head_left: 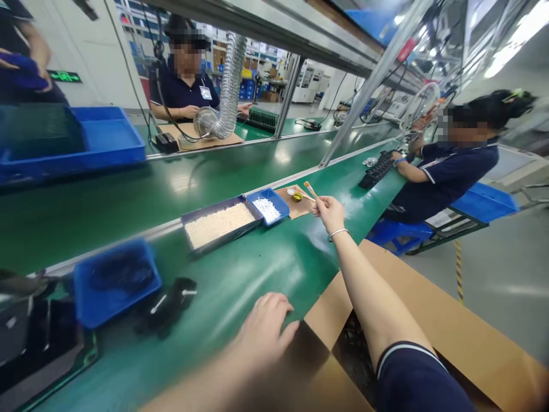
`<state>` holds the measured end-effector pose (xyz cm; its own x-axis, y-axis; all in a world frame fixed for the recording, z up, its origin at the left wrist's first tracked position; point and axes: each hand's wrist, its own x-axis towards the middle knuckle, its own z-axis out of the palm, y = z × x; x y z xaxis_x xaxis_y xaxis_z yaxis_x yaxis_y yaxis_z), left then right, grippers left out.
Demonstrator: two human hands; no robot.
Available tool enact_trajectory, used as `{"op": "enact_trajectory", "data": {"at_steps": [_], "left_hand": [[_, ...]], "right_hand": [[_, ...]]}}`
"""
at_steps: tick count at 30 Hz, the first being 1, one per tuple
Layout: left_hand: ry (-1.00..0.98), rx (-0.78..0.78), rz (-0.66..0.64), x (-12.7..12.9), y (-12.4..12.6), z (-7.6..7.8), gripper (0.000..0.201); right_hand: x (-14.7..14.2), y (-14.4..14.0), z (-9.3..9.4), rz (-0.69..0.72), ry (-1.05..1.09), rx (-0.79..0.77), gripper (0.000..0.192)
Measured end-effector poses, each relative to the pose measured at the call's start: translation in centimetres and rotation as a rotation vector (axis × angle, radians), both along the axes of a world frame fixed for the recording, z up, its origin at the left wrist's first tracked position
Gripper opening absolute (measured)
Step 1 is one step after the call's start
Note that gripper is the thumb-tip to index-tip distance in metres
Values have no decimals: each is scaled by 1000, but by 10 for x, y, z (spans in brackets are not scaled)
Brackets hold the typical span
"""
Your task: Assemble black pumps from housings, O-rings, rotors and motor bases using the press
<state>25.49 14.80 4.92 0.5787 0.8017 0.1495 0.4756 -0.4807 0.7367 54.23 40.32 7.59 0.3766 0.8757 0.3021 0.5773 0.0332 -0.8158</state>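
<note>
My right hand (pixel 330 214) reaches forward over the bench with its fingers closed on a small brush (pixel 310 190), bristle end up. Just beyond it, a small container of yellow stuff (pixel 297 197) and a white lid-like disc (pixel 291 191) lie on a piece of brown cardboard (pixel 300 210). My left hand (pixel 268 323) is near the bench's front edge, slightly blurred, its fingers loosely bent and thumb apart, with nothing in it. A blue tray of small white pieces (pixel 266 210) stands beside the cardboard, next to a dark tray of pale cream pieces (pixel 221 226).
An open cardboard box (pixel 454 309) with dark parts inside sits at the right front. At left are a blurred blue bin (pixel 115 280) and a black part (pixel 174 306). Co-workers sit across and to the right; metal posts (pixel 364 86) rise from the bench.
</note>
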Motion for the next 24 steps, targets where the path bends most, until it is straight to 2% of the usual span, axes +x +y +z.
{"op": "enact_trajectory", "data": {"at_steps": [3,6,11,15,19,24], "left_hand": [[23,69,-15,-3,-4,-7,19],[44,133,-3,-3,-7,-7,18],[74,179,30,11,-7,-8,43],[89,185,1,24,7,-10,53],[77,174,-11,32,18,-8,48],[51,119,-38,32,21,-8,37]], "right_hand": [[-22,-30,7,18,110,8,27],[-29,-58,22,32,172,34,24],[-27,-73,46,75,245,88,21],[-26,-56,42,54,283,113,22],[-22,-28,34,34,233,141,25],[-10,19,33,30,114,168,26]]}}
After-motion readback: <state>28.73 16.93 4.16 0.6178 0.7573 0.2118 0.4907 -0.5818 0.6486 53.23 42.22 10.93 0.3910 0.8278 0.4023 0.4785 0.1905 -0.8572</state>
